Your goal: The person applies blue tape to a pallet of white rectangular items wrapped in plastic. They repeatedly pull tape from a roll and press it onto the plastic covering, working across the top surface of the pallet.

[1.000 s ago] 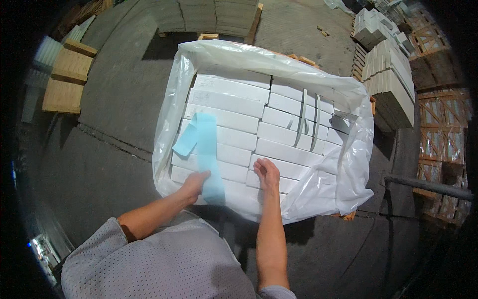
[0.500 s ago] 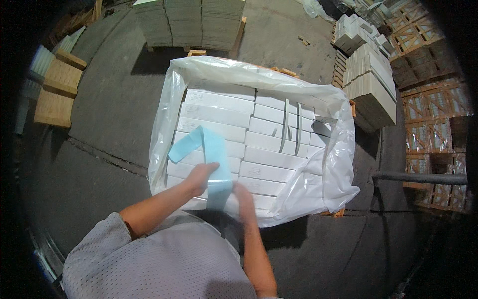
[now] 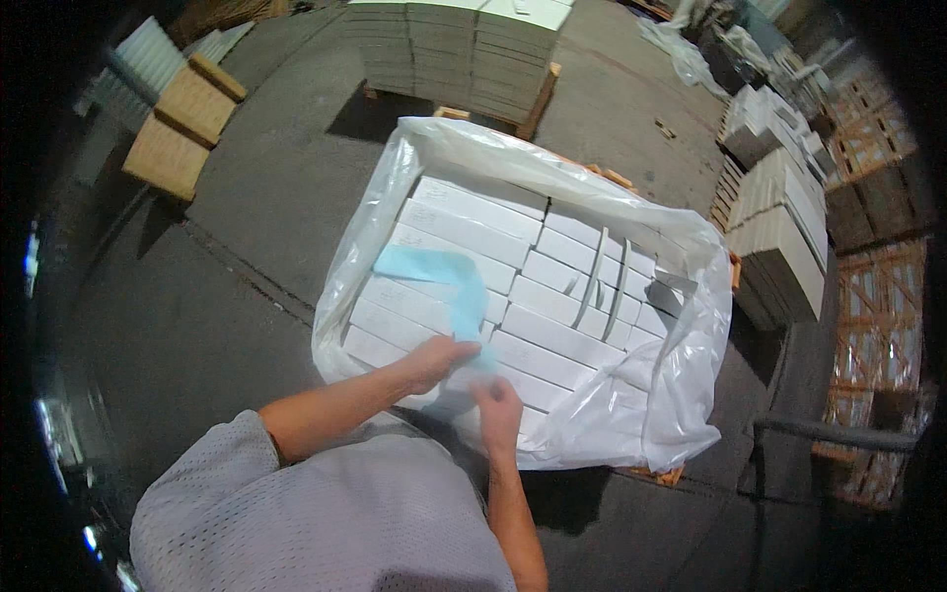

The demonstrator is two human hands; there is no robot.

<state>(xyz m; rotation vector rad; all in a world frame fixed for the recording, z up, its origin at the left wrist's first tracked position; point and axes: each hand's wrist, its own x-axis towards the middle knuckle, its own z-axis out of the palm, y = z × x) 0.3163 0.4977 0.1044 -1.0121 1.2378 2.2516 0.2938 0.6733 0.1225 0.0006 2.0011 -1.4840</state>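
A long light blue strip (image 3: 426,264), which looks thin and flexible, bends over the white boxes. My left hand (image 3: 442,361) is closed around its lower part, thumb on top. Just to the right, my right hand (image 3: 499,407) is pinched at the strip's blurred lower end. Both hands are over the near side of a large container lined with clear plastic sheeting (image 3: 367,237). Rows of long, flat white boxes (image 3: 473,219) fill it. Two narrow curved bands (image 3: 595,278) stand up from the boxes on the right.
Beyond the container, a tall stack of grey-white boards (image 3: 444,54) stands on a pallet. More stacked boards (image 3: 774,227) stand at the right, near wooden crates (image 3: 878,340) and a dark metal bar (image 3: 838,434). A wooden piece (image 3: 173,148) lies at the far left.
The view has turned, so the container sits lower and more to the right. The strip's free end has swung outward, and my hands have come closer together along it.
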